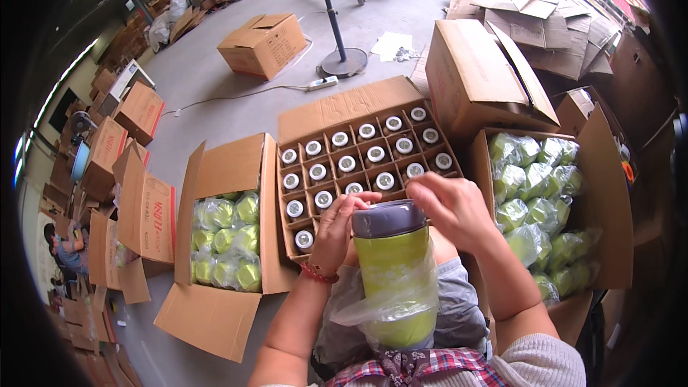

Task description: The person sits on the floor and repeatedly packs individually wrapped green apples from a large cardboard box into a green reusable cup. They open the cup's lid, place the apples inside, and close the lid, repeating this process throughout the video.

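A lime-green vacuum flask body (395,274) with a grey collar (389,219) stands on my lap, leaning against my waist. A loose clear plastic bag (398,306) is bunched around its lower half. My left hand (336,223) is at the left side of the collar, fingers bent together by the rim. My right hand (454,209) is at the right side of the rim, fingers curled and slightly blurred. Whether either hand grips anything is hidden. Just beyond, an open carton (349,99) with cardboard dividers holds many glass-looking flask liners (346,163) with pale round tops.
Open cartons with bagged green flask parts stand at left (228,174) and right (481,172). A closed-up carton (462,64) is behind the right one. A fan stand (344,62), power strip (323,83) and flattened cardboard (543,27) lie farther off. A seated person (72,247) is at far left.
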Available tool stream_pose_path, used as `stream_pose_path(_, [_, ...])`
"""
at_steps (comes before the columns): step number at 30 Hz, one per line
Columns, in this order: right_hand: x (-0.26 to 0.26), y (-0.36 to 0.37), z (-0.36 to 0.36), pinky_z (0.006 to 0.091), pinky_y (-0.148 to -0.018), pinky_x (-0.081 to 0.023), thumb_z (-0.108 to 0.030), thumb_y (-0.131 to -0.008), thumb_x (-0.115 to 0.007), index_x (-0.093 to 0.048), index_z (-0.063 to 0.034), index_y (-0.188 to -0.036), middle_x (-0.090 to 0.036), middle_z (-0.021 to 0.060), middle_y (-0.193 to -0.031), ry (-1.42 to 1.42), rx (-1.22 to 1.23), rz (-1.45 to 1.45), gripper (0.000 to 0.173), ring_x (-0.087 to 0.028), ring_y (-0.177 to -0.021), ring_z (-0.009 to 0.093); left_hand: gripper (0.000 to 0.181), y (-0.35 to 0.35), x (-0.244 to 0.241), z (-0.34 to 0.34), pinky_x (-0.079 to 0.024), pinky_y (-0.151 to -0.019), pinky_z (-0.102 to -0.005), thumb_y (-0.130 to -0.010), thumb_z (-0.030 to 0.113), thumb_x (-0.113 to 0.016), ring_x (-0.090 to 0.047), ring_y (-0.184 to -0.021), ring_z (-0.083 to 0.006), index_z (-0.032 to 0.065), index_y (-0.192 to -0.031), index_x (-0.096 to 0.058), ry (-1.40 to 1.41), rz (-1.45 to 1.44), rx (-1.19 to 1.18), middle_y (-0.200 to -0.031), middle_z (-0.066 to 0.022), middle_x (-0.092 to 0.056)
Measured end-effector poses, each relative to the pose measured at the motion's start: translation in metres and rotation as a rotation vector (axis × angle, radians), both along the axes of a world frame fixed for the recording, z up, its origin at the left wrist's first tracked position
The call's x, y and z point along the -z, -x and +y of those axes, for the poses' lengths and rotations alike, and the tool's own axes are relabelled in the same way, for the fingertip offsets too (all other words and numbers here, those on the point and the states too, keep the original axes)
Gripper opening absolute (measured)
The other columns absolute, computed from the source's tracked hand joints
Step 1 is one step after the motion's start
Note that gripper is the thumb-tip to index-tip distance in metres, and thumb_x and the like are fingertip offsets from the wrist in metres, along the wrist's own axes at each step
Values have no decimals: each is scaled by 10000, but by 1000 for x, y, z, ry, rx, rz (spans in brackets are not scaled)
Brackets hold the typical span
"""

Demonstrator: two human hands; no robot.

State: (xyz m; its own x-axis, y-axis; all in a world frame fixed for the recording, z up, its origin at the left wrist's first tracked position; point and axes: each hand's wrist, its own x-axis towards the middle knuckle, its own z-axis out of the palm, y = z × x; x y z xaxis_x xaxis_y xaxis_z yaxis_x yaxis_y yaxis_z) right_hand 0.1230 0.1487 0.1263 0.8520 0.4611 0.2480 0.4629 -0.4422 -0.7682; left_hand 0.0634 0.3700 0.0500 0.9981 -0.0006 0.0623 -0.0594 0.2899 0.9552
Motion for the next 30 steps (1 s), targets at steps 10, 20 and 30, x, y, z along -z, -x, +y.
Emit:
stream_pose_path(10, [21, -6, 1, 380, -837, -505, -459, -960, -503, -661, -39, -1109, -697, 144, -1020, -218, -202, 563, 473, -676, -903, 259, 266, -8, -3, -4, -359, -1089, -461, -1031, 187, -446, -518, -1213, -289, 24, -1052, -655, 89, -354, 173, -1101, -122, -660])
stream_pose_path(20, [169, -58, 26, 361, -921, -495, -401, -981, -483, -565, -21, -1209, -676, 94, -1053, -1144, -203, 1085, 450, -622, -1027, 218, 305, -13, -70, -63, -458, -923, -365, -959, 288, -587, -627, -1043, -250, 21, -1107, -604, -1010, -518, -68, -1095, -161, -649])
stream_pose_path(30, [-5, -10, 9, 343, -785, -522, -359, -974, -505, -681, -37, -1035, -689, 185, -1006, 246, -81, 273, 372, -681, -838, 307, 286, -1, 17, 6, -384, -1075, -448, -1037, 269, -446, -527, -1228, -266, 49, -1142, -595, 152, -87, 157, -1164, -123, -633])
